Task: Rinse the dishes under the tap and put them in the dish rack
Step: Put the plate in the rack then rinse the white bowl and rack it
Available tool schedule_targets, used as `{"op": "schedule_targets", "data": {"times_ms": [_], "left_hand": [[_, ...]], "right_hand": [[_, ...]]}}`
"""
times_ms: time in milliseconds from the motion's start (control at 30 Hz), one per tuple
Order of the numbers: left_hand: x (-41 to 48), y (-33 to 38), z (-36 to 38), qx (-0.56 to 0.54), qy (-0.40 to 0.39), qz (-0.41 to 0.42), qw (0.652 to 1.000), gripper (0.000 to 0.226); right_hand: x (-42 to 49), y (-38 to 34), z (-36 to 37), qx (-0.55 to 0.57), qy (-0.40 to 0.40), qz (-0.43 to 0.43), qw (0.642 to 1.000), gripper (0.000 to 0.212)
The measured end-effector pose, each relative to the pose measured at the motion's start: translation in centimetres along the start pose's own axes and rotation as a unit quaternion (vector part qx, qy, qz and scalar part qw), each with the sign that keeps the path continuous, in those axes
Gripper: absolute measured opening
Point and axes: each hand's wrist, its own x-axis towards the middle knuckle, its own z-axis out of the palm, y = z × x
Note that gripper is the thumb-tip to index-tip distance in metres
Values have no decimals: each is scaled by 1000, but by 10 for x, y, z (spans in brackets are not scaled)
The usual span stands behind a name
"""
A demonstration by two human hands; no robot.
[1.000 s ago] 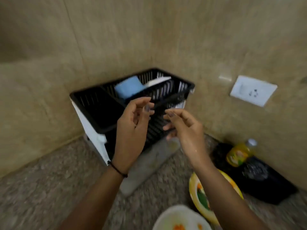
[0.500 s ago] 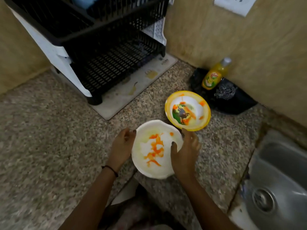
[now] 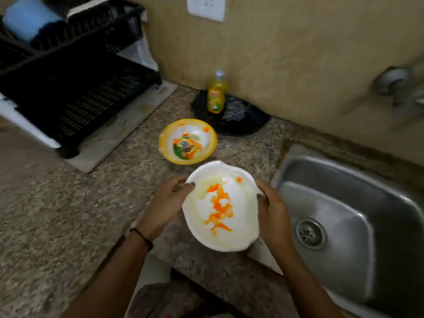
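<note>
A white plate [image 3: 238, 216] smeared with orange sauce is held above the counter's front edge, tilted towards me. My left hand [image 3: 165, 205] grips its left rim and my right hand [image 3: 273, 212] grips its right rim. Behind it a yellow-rimmed plate [image 3: 206, 145] with orange and green residue lies on the counter. The black two-tier dish rack [image 3: 75, 88] stands at the back left, with a blue item [image 3: 28, 19] in its top tier. The steel sink [image 3: 353, 214] lies to the right. The tap [image 3: 399, 83] juts from the wall at the far right, blurred.
A yellow dish soap bottle [image 3: 216, 92] stands on a black mat [image 3: 250, 122] by the wall, beside a steel scrubber [image 3: 234, 110]. A white drip tray [image 3: 119, 131] sits under the rack. A white wall socket [image 3: 205, 6] is above. The speckled counter [image 3: 57, 214] stretches left.
Both hands came down from in front of the rack, gripped the white plate and lifted it off the counter, carrying it rightward towards the sink. The view swung right.
</note>
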Motion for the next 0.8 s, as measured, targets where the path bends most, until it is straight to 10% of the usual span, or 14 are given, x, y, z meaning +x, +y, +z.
{"op": "schedule_targets", "data": {"times_ms": [300,633,800], "left_hand": [[-38,33,209,-86,-286,-110,948,32],[-37,86,296,-151,-321,-48,934,39],[-21,99,309,-169,-322,-31,931,36]], "right_hand": [[-1,72,-219,-19,127,80,988,24],[132,62,-317,-101,237,44,965,65],[181,58,-335,-110,268,66,955,24]]}}
